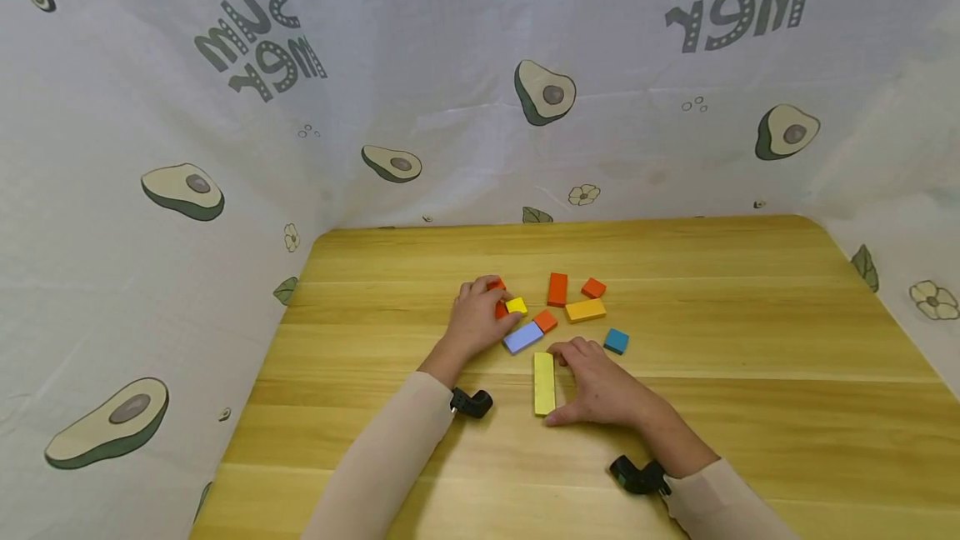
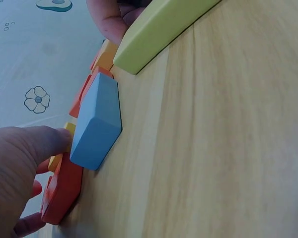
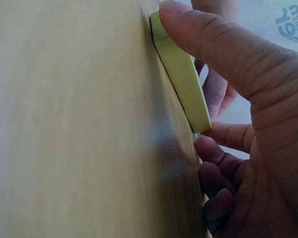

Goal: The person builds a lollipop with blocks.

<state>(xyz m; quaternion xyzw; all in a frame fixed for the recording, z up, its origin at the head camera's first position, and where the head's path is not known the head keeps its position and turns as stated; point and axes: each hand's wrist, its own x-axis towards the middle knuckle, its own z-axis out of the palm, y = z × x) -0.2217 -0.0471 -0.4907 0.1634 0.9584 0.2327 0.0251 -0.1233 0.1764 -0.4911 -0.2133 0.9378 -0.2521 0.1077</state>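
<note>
Two fingertips of right hand (image 1: 603,383) pinch yellow bar (image 1: 544,384) end-to-end at its 9 o'clock; left hand (image 1: 474,321) at red block (image 2: 64,188), grip unclear. Sliding bar toward 11 o'clock could knock blue block (image 1: 522,337).

Room left of yellow bar (image 1: 544,384)

Left sleeve (image 1: 378,461): long, plain, pale beige. Right sleeve (image 1: 723,502), to the right of left sleeve: same plain beige. Left wrist camera (image 1: 471,403), just beside left sleeve's far end: black, stubby, bent body, rounded tip, small pale glint at its base. Right wrist camera (image 1: 637,476), well right of left sleeve: same black bent shape, faint greenish patch near the tip. Left hand (image 1: 474,317), beyond left sleeve: bare. Right hand (image 1: 606,384), right of left sleeve: bare too.
</note>
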